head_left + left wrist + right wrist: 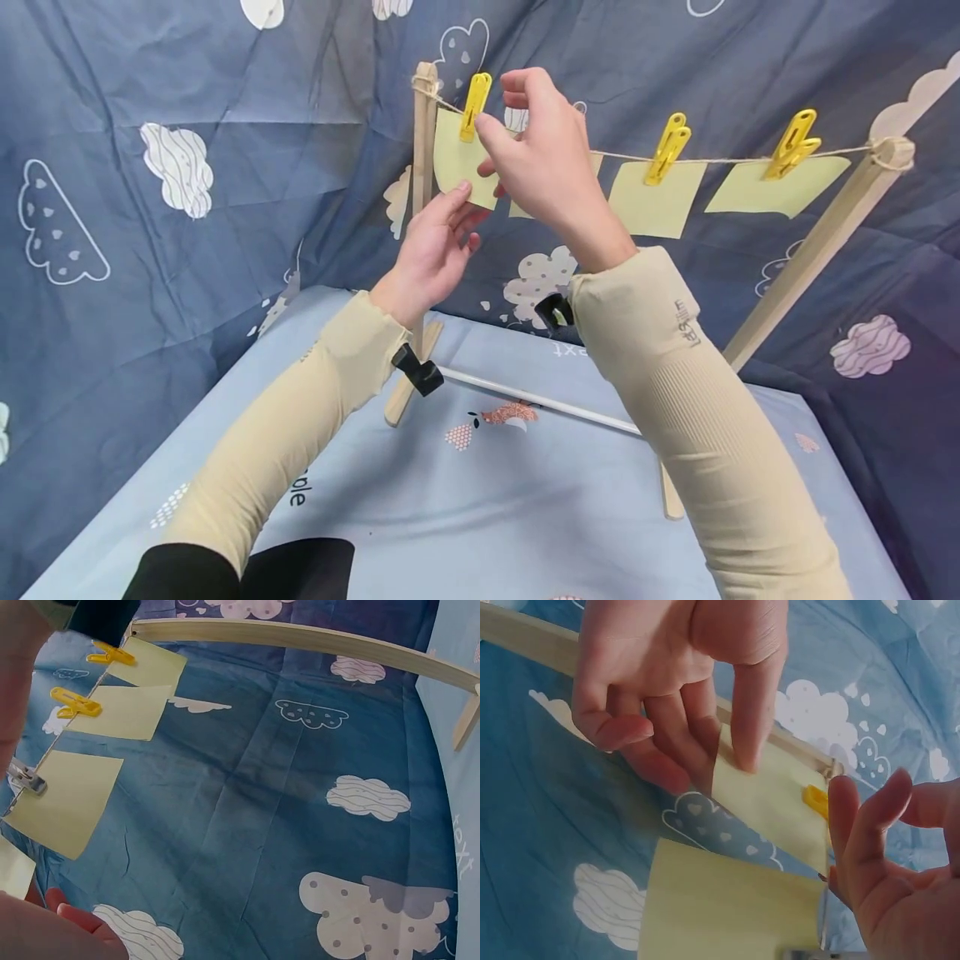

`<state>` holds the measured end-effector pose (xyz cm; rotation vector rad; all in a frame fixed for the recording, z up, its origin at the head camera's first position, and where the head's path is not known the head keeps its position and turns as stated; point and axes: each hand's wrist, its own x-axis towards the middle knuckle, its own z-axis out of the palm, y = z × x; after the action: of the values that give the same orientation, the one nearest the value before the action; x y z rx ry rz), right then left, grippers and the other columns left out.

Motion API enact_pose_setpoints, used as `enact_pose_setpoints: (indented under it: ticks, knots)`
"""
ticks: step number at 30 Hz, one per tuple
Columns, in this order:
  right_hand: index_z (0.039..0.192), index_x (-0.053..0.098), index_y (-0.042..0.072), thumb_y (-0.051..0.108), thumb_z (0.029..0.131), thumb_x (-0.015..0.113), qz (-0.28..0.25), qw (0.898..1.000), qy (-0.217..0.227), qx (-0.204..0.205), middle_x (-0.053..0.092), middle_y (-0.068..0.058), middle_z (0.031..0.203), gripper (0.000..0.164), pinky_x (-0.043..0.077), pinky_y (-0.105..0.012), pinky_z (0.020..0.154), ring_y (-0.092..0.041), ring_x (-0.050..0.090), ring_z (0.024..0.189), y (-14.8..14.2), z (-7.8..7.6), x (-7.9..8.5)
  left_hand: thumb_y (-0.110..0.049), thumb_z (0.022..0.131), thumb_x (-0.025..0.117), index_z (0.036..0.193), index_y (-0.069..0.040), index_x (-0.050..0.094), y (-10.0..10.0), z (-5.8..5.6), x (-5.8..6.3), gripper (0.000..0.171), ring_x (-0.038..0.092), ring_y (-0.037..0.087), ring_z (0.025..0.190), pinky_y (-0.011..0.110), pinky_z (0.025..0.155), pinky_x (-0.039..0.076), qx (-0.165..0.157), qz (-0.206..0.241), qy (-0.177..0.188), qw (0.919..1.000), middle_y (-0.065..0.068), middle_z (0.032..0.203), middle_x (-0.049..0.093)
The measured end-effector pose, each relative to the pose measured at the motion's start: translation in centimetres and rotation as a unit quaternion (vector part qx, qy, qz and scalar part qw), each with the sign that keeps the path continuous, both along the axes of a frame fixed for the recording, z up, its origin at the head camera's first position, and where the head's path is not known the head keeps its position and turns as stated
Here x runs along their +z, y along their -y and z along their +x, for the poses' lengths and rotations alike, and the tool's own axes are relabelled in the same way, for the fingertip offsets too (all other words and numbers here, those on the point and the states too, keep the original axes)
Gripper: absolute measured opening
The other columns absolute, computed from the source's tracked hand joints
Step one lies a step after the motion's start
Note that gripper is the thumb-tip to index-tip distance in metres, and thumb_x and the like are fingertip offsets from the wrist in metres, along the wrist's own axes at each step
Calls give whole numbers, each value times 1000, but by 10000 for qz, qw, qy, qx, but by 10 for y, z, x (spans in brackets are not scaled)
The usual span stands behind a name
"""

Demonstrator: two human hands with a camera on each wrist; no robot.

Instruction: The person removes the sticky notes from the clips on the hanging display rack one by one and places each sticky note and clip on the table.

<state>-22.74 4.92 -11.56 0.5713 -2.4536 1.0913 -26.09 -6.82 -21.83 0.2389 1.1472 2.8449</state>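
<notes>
Yellow paper (452, 158), hung from string (705, 160) by a clip (476, 104), is pinched low by the left hand (435, 250), itself partly hidden behind. Beside the clip the right hand (546, 158) is held spread, the next note (727, 900) mostly covered by it in the head view.

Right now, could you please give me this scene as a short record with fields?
Line: string strung between left post and right post
Notes: four, pale yellow, hanging in a row
Clips: three yellow clips, one silver clip
Left hand: pinches the leftmost note near its lower edge
Right hand: beside the leftmost yellow clip; contact unclear
Surface below: light blue patterned cloth
</notes>
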Motion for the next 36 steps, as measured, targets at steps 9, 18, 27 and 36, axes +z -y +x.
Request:
enact_pose_setpoints:
  ticks: [9, 18, 27, 36]
  knots:
    - [140, 42, 16, 30, 98, 53, -579, 9973, 337, 290, 47, 0, 143, 45, 55, -25, 62, -17, 71, 78, 10, -10, 8, -17, 98, 55, 78, -17, 58, -1, -2, 1, 20, 57, 13, 82, 27, 74, 32, 385, -129, -138, 9991, -6, 74, 66]
    - [123, 57, 13, 31, 99, 51, -533, 9980, 320, 88, 60, 1, 115, 31, 51, -27, 60, -12, 61, 53, 17, -15, 13, -18, 96, 59, 77, -16, 60, 0, -2, -2, 19, 58, 14, 82, 27, 74, 33, 670, -237, -128, 9974, -5, 72, 65]
    - [121, 58, 12, 29, 98, 55, -507, 9986, 125, 2, 58, 2, 102, 29, 52, -24, 62, -11, 63, 60, 17, -17, 15, -18, 96, 59, 84, -15, 63, 0, -3, -1, 13, 58, 14, 82, 27, 74, 32, 671, -180, -142, 9975, -4, 76, 66]
    - [138, 47, 12, 29, 98, 54, -140, 9994, 95, -286, 62, -2, 118, 45, 52, -20, 65, -5, 62, 62, 18, -17, 15, -16, 94, 62, 88, -12, 67, 0, -3, -3, 9, 59, 13, 78, 26, 73, 33, 723, -163, -79, 9972, -3, 71, 67]
